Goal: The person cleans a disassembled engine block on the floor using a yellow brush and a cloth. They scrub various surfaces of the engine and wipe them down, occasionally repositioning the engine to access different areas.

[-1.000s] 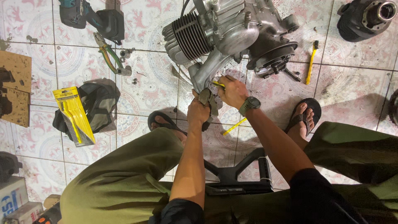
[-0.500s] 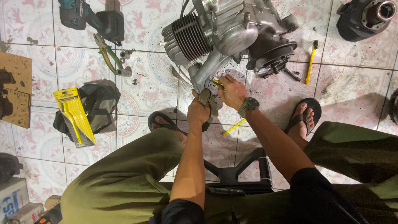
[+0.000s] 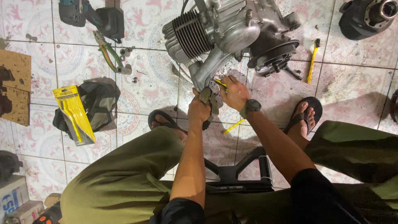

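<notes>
Underfoot across the whole frame runs a tiled floor [image 3: 365,87], pale squares with faded pink and grey rosettes, stained dark around the upper right and scuffed along the grout lines. At the top centre lies the largest thing on it, a small grey engine [image 3: 232,29] on its side, its finned cylinder pointing to the upper left and a round dark flywheel at its right. Along the bottom of the frame spread the person's olive-green trousers, with a black stool frame [image 3: 238,174] showing between the knees and sandalled feet planted on the tiles at centre left and centre right. At the left of the frame a dark cloth bag [image 3: 101,105] lies crumpled, with a yellow packaged tool [image 3: 74,112] resting on it; a brown cardboard sheet [image 3: 14,89] sits at the left edge. A dark power tool [image 3: 93,16] lies at the upper left, green-handled pliers [image 3: 108,54] just below it. Another dark engine part [image 3: 367,16] occupies the upper right corner, and a yellow brush [image 3: 313,60] lies right of the flywheel. Just below the engine, the left hand [image 3: 199,110] has its fingers closed around a grey rag-wrapped piece at the end of the engine's pipe. The right hand [image 3: 235,93], wearing a watch, has its fingers pinched on a thin yellow tool [image 3: 222,84] against that same pipe.
</notes>
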